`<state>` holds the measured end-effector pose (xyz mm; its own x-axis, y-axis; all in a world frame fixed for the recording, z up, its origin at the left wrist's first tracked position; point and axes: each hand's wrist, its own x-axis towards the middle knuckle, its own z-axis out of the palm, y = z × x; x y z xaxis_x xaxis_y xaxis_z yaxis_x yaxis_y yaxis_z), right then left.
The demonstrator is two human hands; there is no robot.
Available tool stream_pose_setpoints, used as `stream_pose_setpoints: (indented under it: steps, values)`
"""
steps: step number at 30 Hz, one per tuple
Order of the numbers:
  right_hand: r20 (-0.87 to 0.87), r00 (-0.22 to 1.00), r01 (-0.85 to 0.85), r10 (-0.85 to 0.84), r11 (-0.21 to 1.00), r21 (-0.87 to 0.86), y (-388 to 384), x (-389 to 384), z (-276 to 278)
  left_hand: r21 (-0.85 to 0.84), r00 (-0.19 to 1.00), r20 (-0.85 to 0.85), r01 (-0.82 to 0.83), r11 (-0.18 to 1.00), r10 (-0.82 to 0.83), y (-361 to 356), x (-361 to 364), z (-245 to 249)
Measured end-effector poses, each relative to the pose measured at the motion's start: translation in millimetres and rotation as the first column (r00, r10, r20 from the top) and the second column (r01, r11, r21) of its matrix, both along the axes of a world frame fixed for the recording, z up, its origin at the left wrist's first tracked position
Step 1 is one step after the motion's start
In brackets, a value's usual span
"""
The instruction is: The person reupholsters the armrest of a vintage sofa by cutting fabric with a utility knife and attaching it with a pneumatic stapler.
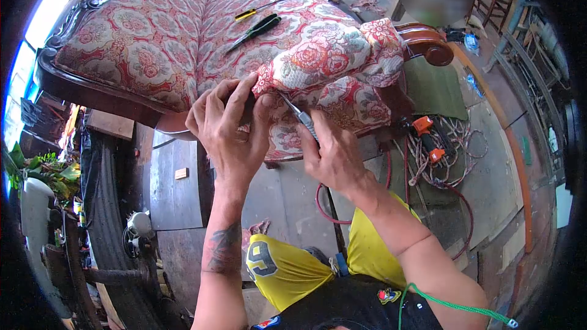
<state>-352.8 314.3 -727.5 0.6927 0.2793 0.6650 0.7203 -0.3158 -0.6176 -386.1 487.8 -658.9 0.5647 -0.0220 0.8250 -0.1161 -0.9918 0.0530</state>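
A sofa (244,0) with red and white floral fabric and a carved dark wood frame fills the upper middle. My left hand (229,122) is at its front edge, fingers bent and pressed on the loose flap of patterned fabric (318,55). My right hand (333,150) is closed around a slim metal-handled tool (301,116), whose tip meets the fabric just right of my left fingertips. Dark-handled scissors (263,27) and a yellow-handled screwdriver (246,14) lie on the seat above my hands.
Right of the sofa, an orange and black tool (428,140) lies among tangled cords (455,153) on the boards. A red hose (468,208) curves over the floor. A small wood block (181,173) is at left. A blurred shape, possibly a person, is at upper right.
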Motion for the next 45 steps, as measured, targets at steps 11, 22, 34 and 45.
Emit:
stream_pose_setpoints:
  steps: [11, 22, 34, 45]
  values:
    - [0.022, 0.998, -0.063, 0.059, 0.968, 0.243, -36, 4, 33, -0.033, 0.98, 0.179, 0.094, 0.995, -0.086, -2, 2, -3]
    - [0.341, 0.91, -0.139, 0.236, 0.948, -0.285, -88, 43, 108, -0.272, 0.992, 0.104, 0.097, 0.957, -0.071, -8, -2, 0]
    - [0.648, 0.408, 0.356, 0.643, 0.541, -0.762, -49, 75, 219, -0.204, 0.976, 0.179, 0.156, 0.966, -0.12, -4, -1, -3]
    - [0.561, 0.371, 0.408, 0.74, 0.414, -0.814, -28, 50, 236, -0.151, 0.962, 0.259, 0.134, 0.979, -0.092, 1, 3, -12]
